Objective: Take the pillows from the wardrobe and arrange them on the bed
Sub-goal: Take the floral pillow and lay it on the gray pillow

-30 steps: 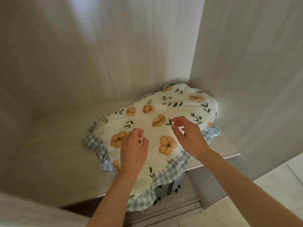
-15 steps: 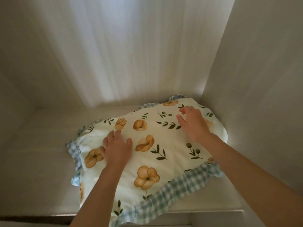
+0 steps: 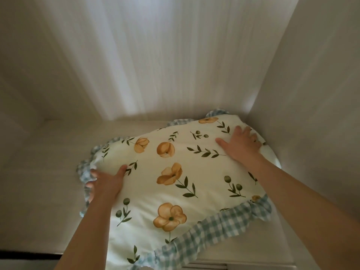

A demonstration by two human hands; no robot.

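Observation:
A cream pillow [image 3: 175, 178] printed with orange flowers and green leaves, edged in a blue-white checked frill, lies on a wardrobe shelf [image 3: 44, 172] against the right wall. My left hand [image 3: 106, 184] grips its left edge, thumb on top and fingers curled down over the frill. On the pillow's far right corner rests my right hand [image 3: 240, 145], fingers spread and reaching over the far edge. The pillow's near edge hangs over the shelf front.
The wardrobe's pale back panel [image 3: 155, 59] and right side wall [image 3: 311, 114] close in the shelf. To the left of the pillow the shelf surface is bare. The shelf's front edge [image 3: 29, 254] runs along the bottom.
Both hands slid outward from the pillow's middle: the left to the left edge, where it now grips, the right to the far right corner. The view has closed in.

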